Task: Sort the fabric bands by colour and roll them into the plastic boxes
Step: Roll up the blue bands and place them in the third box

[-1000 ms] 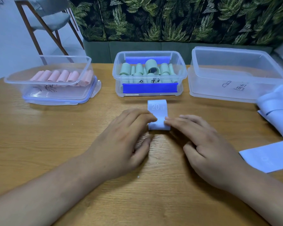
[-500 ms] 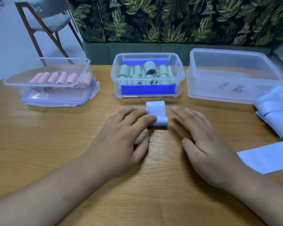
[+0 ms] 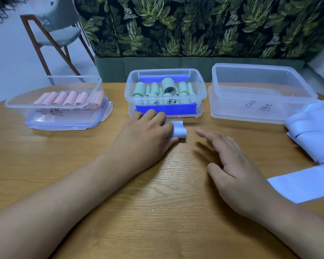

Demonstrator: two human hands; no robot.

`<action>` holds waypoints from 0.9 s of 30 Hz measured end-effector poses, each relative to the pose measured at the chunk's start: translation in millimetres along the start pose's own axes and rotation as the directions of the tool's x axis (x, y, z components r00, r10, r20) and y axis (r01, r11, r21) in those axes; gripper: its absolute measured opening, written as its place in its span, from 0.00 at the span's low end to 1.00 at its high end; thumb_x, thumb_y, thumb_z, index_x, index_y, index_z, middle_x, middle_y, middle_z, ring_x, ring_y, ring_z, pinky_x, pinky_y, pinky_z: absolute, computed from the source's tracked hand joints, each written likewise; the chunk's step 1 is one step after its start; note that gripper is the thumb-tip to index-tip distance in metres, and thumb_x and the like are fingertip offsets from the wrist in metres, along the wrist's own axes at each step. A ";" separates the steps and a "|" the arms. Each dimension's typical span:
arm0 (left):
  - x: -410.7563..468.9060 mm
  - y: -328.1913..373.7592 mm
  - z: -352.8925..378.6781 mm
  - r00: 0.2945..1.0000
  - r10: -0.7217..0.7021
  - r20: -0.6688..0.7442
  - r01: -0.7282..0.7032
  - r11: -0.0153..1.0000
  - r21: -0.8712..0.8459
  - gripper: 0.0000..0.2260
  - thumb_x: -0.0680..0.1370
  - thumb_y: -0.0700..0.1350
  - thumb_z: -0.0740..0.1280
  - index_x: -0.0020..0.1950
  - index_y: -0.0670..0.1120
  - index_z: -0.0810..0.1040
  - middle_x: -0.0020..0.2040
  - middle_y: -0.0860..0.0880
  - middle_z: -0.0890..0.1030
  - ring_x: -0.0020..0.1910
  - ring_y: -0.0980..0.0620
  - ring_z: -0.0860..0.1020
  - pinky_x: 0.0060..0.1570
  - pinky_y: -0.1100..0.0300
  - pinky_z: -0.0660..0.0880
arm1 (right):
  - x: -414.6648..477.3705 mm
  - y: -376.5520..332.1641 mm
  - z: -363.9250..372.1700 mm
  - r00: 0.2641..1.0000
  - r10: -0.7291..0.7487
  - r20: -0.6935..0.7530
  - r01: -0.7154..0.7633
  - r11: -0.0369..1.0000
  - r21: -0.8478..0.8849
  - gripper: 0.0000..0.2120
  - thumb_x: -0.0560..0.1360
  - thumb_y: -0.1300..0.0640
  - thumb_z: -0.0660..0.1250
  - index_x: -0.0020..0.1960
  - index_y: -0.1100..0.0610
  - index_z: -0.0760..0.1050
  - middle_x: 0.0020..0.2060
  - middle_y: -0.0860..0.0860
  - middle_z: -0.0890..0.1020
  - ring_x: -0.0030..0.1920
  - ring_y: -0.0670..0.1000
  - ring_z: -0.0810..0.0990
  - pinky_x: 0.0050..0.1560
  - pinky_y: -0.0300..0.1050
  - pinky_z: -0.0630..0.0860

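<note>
Gripping a pale blue band (image 3: 178,130) with left hand (image 3: 148,131): fingers curved over its left end, thumb tucked against the near side. Mostly rolled, lying on wooden table (image 3: 157,221) just in front of middle box (image 3: 201,101), with a short flat tail pointing toward that box. Holding right hand (image 3: 232,165) open, fingers spread and blurred, off to the right of the roll and clear of it. Showing green rolls (image 3: 168,86) inside middle box and pink rolls (image 3: 67,98) inside left box (image 3: 94,85), itself sitting on a lid (image 3: 64,125). Standing farther right, clear right box (image 3: 260,86) with handwriting on its front wall. Lying beyond right hand, heap of blue bands (image 3: 314,131), plus one flat strip (image 3: 303,186) nearer.
</note>
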State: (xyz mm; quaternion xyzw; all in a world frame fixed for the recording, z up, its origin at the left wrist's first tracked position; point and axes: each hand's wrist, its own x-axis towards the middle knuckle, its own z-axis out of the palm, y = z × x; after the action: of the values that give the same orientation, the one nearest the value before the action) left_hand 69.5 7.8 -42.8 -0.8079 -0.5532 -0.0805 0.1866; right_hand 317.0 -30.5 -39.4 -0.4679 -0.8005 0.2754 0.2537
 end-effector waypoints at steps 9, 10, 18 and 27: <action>-12.1 6.9 -18.3 0.957 0.127 -0.262 -0.163 0.980 -0.118 0.18 0.88 0.58 0.59 0.54 0.46 0.82 0.48 0.48 0.80 0.45 0.43 0.77 0.45 0.46 0.74 | -1.4 0.2 -2.9 0.978 -0.080 -0.194 0.108 0.985 0.138 0.23 0.80 0.59 0.73 0.70 0.41 0.76 0.67 0.35 0.77 0.71 0.45 0.75 0.64 0.30 0.69; -13.8 9.4 -21.4 0.950 0.144 -0.276 -0.187 0.973 -0.136 0.18 0.88 0.58 0.61 0.55 0.46 0.82 0.48 0.48 0.80 0.45 0.43 0.77 0.46 0.46 0.75 | -1.8 0.2 -3.0 0.975 -0.085 -0.205 0.116 0.983 0.144 0.22 0.79 0.59 0.74 0.69 0.42 0.77 0.66 0.37 0.78 0.70 0.47 0.76 0.64 0.32 0.70; -23.4 26.7 -31.6 0.976 -0.012 -0.217 -0.131 0.763 -0.633 0.13 0.84 0.56 0.68 0.58 0.47 0.81 0.52 0.54 0.81 0.51 0.53 0.79 0.51 0.57 0.75 | -5.2 -0.4 -3.0 0.953 -0.079 -0.294 0.140 0.971 0.192 0.12 0.78 0.53 0.74 0.61 0.45 0.81 0.56 0.41 0.84 0.58 0.47 0.82 0.58 0.34 0.74; -25.9 37.7 -34.7 0.987 -0.100 -0.128 -0.047 0.582 -0.812 0.09 0.83 0.53 0.68 0.60 0.50 0.79 0.52 0.57 0.79 0.52 0.54 0.78 0.52 0.55 0.75 | 0.5 3.8 -8.4 0.998 0.052 -0.040 -0.025 0.871 0.491 0.23 0.85 0.43 0.58 0.51 0.63 0.79 0.43 0.61 0.76 0.45 0.62 0.73 0.50 0.57 0.70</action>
State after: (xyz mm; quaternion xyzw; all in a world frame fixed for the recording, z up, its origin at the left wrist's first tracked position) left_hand 97.3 -40.2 -27.7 -0.7861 -0.4505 -0.3916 -0.1608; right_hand 324.7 -26.8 -35.8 -0.4114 -0.6882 0.4618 0.3792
